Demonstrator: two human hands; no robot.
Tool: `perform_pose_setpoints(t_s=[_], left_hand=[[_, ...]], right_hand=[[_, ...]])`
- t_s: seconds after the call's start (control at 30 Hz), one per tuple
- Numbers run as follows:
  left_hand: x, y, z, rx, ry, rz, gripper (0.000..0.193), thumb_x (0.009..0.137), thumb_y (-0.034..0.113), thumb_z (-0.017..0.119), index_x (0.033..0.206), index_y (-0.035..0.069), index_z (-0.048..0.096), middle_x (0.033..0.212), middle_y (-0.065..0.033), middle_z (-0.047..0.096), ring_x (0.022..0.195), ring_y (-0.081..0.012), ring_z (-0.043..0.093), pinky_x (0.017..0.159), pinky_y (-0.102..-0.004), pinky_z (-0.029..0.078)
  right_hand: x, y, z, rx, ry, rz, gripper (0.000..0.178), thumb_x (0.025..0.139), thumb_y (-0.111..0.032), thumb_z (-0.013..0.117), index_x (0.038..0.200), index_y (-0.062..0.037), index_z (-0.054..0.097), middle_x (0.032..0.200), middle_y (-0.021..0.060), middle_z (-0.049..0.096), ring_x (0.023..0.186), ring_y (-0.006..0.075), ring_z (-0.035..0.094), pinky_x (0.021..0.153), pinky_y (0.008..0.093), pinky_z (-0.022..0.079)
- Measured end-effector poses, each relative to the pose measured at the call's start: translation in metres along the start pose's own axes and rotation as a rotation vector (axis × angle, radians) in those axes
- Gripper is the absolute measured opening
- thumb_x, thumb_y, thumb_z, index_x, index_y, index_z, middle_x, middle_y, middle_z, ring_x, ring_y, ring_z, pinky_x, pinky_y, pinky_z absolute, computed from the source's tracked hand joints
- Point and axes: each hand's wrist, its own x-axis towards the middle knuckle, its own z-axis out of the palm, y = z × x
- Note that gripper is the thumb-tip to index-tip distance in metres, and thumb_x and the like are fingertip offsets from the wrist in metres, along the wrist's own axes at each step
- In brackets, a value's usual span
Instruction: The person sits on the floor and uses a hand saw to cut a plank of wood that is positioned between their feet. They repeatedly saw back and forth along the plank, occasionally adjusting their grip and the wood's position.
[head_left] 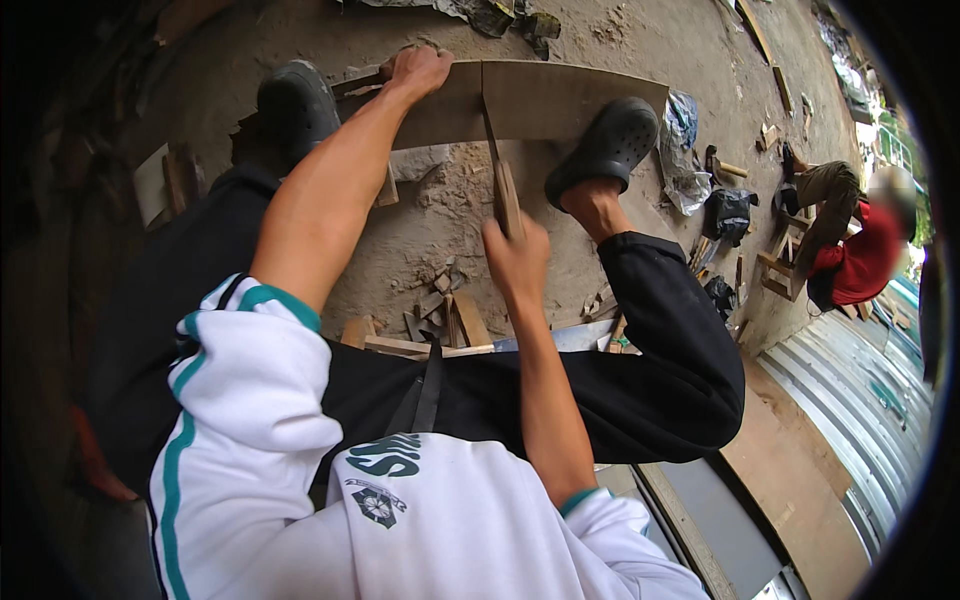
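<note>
A thin brown board lies crosswise in front of me, with a dark cut line running in from its far edge. My left hand is closed on that far edge, left of the cut. In my right hand is the wooden handle of a handsaw. The narrow saw blade reaches away from me to the board, in line with the cut. My left clog is by the board's left end, and my right clog overlaps its right part.
Wood offcuts lie on the dirt floor between my legs. To the right are a plastic bag, a hammer and a black bag. Farther right, a person in red sits near corrugated metal sheets.
</note>
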Motion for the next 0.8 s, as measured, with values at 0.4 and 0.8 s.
perform_pose_setpoints(t_s=[0.4, 0.8], left_hand=[[0.01, -0.012, 0.016, 0.022, 0.13, -0.028, 0.052, 0.089, 0.04, 0.043, 0.095, -0.003, 0.071, 0.098, -0.0324, 0.065, 0.096, -0.0474, 0.063, 0.092, -0.0537, 0.045], [0.002, 0.001, 0.002, 0.056, 0.042, -0.036, 0.06, 0.091, 0.047, 0.038, 0.104, -0.004, 0.068, 0.106, -0.0321, 0.064, 0.104, -0.0471, 0.061, 0.093, -0.0547, 0.044]], right_hand=[[-0.044, 0.0, -0.024, 0.015, -0.052, -0.021, 0.018, 0.078, -0.014, 0.064, 0.073, 0.0024, 0.057, 0.059, 0.0137, 0.056, 0.054, 0.0132, 0.054, 0.053, 0.0346, 0.043], [-0.058, 0.01, -0.03, 0.054, -0.038, -0.045, 0.017, 0.079, -0.015, 0.062, 0.08, 0.0018, 0.059, 0.061, 0.0169, 0.054, 0.055, 0.0172, 0.054, 0.056, 0.0354, 0.044]])
